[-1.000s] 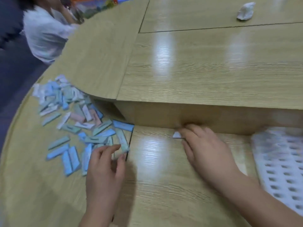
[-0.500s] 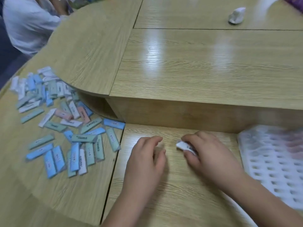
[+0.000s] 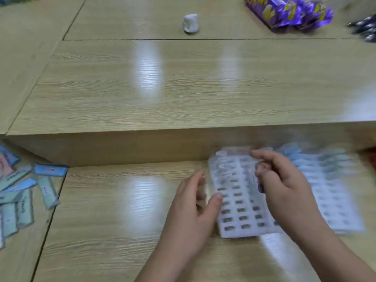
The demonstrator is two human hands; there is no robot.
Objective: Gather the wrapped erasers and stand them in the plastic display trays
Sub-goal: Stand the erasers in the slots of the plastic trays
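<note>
Risk: light tray (image 3: 238,212) at 5 o'clock may skid; left hand (image 3: 191,216) only thumbs its edge, fingers loose. Right hand (image 3: 289,192) curled above, grip unclear w/ blur. Erasers (image 3: 22,200) well apart, 9 o'clock.

Left hand (image 3: 194,202) relaxed, right hand (image 3: 284,186) curled
</note>
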